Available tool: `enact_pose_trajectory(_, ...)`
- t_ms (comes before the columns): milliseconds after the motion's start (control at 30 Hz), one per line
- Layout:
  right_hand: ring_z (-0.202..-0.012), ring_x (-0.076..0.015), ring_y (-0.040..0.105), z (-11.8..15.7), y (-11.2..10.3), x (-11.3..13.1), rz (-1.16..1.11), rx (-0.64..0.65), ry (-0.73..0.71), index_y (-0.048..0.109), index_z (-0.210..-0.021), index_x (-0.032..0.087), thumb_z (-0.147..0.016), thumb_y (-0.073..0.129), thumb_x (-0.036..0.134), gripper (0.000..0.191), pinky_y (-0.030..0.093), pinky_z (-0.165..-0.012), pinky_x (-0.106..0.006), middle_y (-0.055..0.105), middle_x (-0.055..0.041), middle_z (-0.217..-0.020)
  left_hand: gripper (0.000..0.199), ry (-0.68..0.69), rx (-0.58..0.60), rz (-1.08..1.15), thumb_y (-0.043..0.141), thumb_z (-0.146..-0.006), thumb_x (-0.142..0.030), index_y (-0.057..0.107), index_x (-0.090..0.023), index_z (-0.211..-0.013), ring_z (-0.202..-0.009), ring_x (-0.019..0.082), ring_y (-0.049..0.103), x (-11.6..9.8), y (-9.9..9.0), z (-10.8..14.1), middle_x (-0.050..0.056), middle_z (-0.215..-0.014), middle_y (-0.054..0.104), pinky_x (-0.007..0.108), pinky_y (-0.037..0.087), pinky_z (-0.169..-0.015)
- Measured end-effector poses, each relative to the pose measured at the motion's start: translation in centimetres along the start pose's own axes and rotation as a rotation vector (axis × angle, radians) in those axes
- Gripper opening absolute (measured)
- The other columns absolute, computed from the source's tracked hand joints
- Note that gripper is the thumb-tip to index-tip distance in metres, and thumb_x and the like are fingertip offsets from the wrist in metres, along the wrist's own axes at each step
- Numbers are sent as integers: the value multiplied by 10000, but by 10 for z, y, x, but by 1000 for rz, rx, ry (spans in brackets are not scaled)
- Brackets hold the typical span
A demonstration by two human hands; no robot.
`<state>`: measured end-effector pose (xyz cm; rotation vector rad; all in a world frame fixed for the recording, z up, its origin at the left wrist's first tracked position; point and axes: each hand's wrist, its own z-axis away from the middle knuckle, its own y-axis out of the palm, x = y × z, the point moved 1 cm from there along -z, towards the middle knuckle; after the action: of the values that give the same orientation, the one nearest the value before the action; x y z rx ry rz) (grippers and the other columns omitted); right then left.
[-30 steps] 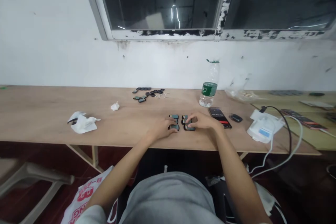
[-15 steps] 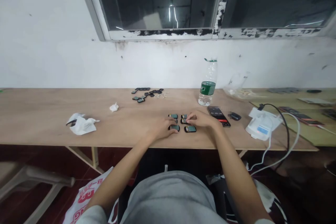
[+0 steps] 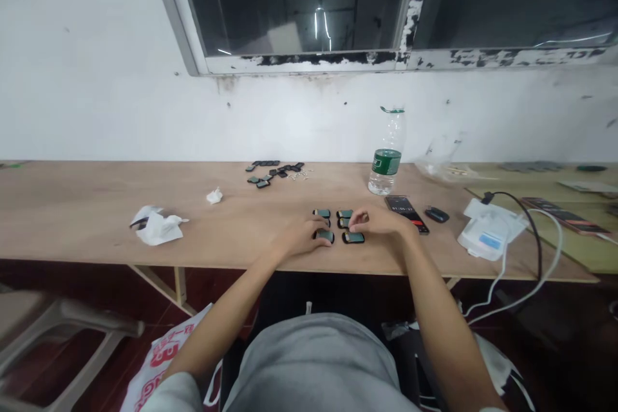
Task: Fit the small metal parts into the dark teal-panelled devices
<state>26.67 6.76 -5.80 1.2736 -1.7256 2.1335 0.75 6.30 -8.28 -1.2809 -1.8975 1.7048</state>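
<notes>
Several small dark-rimmed pieces with grey-green faces lie in two short columns near the table's front edge. My left hand (image 3: 303, 236) rests over the left column, its fingers apart around the lower left piece (image 3: 325, 237); the upper left piece (image 3: 321, 213) shows beyond the fingertips. At the right column, my right hand (image 3: 371, 219) has thumb and fingers brought together beside the middle piece (image 3: 343, 223); whether anything is between them is too small to tell. Above and below that lie the upper right piece (image 3: 344, 214) and the lower right piece (image 3: 353, 238).
On the wooden table (image 3: 261, 225) are a bottle (image 3: 385, 164), a phone (image 3: 407, 214), a dark oval object (image 3: 436, 214), a white box with cables (image 3: 490, 238), crumpled tissues (image 3: 161, 229) and a heap of dark pieces (image 3: 284, 171) with small white bits.
The whole view has shifted slightly, so the table's items appear a little further right. My right hand has drawn slightly right, off the middle right piece; my left hand has barely moved.
</notes>
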Motion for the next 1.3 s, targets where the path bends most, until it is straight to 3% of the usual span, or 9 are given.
enact_pose_trajectory(100, -725, -196, 640, 2, 0, -4, -45, 83, 38, 783, -878, 175, -676, 797, 456, 346, 463, -617, -269, 731, -53, -773, 368, -4, 1, 15, 673, -881, -472, 699, -238, -1164, -1204, 284, 595, 4, -3, 0, 80, -1320, 624, 373, 479, -1014)
enact_pose_trajectory(267, -692, -189, 627, -2, 4, -5, -41, 77, 58, 783, -820, 193, -586, 854, 439, 347, 455, -597, -272, 712, -35, -731, 358, -12, 24, -22, 695, -862, -466, 706, -234, -1135, -1201, 293, 592, 7, -6, 2, 88, -1319, 625, 385, 482, -1001)
enact_pose_trajectory(400, -657, -175, 603, -5, 7, 1, -39, 71, 19, 775, -819, 175, -624, 830, 470, 358, 444, -578, -265, 700, -32, -702, 349, -12, 14, -15, 699, -858, -468, 709, -241, -1123, -1172, 287, 607, 9, -6, 2, 86, -1318, 624, 373, 500, -962)
enact_pose_trajectory(467, -665, -176, 603, -6, 6, 2, -27, 6, -28, 771, -820, 165, -715, 768, 482, 334, 451, -595, -271, 709, -44, -724, 368, -25, 0, -5, 685, -865, -486, 698, -246, -1144, -1158, 285, 615, 12, -7, 1, 80, -1321, 624, 367, 503, -952)
enact_pose_trajectory(667, -947, -228, 662, -11, 3, -11, 120, -329, -71, 754, -1015, 173, -900, 563, 237, 232, 510, -868, -328, 732, -101, -1054, 283, -26, -100, 0, 545, -963, -407, 706, -198, -1063, -1043, 255, 654, 30, -20, 2, 95, -1137, 695, 359, 501, -940)
enact_pose_trajectory(767, -1105, -229, 641, -18, 9, -21, 141, -330, -100, 743, -1107, 198, -894, 494, 109, 340, 467, -1033, -363, 710, -95, -1171, 282, -25, -122, 4, 500, -980, -361, 703, -168, -1008, -973, 240, 659, 42, -24, 4, 109, -1072, 692, 356, 508, -911)
enact_pose_trajectory(867, -1152, -241, 631, -23, 14, -29, 158, -284, -87, 746, -1119, 211, -884, 495, 82, 367, 441, -1081, -399, 719, -86, -1195, 272, -58, -126, -7, 499, -975, -347, 701, -166, -983, -966, 242, 652, 48, -24, 5, 109, -1057, 686, 369, 505, -910)
enact_pose_trajectory(1067, -1038, -273, 670, -22, 11, -37, 206, -336, 45, 743, -1087, 178, -861, 610, 165, 262, 494, -958, -382, 735, -124, -1160, 258, -96, -80, -20, 538, -952, -358, 717, -175, -983, -914, 240, 664, 46, -19, 4, 96, -1014, 698, 355, 516, -853)
enact_pose_trajectory(1300, -870, -213, 657, -17, 8, -36, 220, -434, 110, 683, -1061, 158, -743, 656, 109, 322, 483, -775, -278, 741, -83, -981, 279, -93, -144, -6, 538, -957, -399, 718, -190, -1002, -940, 244, 664, 49, -19, 4, 88, -1057, 708, 361, 512, -870)
